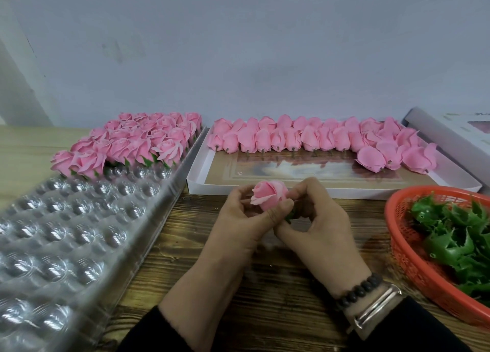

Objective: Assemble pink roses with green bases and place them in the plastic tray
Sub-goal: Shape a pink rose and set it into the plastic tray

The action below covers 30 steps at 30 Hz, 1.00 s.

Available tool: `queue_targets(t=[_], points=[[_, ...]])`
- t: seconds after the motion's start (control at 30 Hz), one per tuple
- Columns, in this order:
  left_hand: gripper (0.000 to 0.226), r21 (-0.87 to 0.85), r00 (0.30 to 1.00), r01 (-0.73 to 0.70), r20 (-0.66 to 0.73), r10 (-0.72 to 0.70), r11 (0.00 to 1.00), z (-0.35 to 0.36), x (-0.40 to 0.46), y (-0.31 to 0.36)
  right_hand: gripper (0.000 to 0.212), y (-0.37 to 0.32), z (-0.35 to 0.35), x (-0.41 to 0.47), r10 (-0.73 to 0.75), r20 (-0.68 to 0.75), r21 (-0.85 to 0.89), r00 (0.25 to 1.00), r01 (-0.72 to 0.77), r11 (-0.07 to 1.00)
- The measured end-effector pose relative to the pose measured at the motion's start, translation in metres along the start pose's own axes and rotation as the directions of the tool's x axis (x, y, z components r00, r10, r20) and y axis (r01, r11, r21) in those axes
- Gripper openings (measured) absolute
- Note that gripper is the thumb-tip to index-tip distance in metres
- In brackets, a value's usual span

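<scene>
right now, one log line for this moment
step: fitting base | left hand: holds rose | right hand: pinches green base | tray: part filled

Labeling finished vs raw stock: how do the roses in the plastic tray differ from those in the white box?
Tray roses stand upright, blooms up, with green bases beneath; box roses lie on their sides, bare stubs showing, no green. Tray roses sit in the plastic tray; box roses line the white box loosely. Both are pink.
</scene>
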<state>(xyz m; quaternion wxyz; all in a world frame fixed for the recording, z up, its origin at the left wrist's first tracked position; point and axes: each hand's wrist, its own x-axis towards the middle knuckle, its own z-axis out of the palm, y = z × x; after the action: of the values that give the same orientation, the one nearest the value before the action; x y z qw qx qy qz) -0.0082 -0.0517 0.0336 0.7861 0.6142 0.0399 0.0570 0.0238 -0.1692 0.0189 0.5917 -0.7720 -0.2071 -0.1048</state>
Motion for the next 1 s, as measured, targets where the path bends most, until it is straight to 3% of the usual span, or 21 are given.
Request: queue_targets(t=[0.2, 0.37, 0.7, 1.0], points=[[0.05, 0.294, 0.974, -0.206, -0.035, 0.226, 0.934, -0.004, 0.002, 0.003, 0.025, 0.001, 0.0, -0.001, -0.035, 0.059, -0.112, 0.998, 0.041, 0.993], [0.041, 0.363, 0.978, -0.19, -0.015, 0.21, 0.912, -0.008, 0.003, 0.003, 0.025, 0.001, -0.001, -0.002, -0.093, 0.126, -0.211, 0.988, 0.118, 0.97], [0.015, 0.449, 0.983, -0.182, 0.106, 0.15, 0.875, -0.012, 0.004, 0.005, 0.03, 0.005, -0.002, -0.002, -0.082, 0.167, -0.212, 0.983, 0.117, 0.97], [0.003, 0.479, 0.967, -0.25, 0.084, 0.239, 0.842, -0.015, 0.007, 0.01, 0.026, 0.004, -0.002, -0.003, -0.117, 0.139, -0.144, 0.983, 0.137, 0.98]])
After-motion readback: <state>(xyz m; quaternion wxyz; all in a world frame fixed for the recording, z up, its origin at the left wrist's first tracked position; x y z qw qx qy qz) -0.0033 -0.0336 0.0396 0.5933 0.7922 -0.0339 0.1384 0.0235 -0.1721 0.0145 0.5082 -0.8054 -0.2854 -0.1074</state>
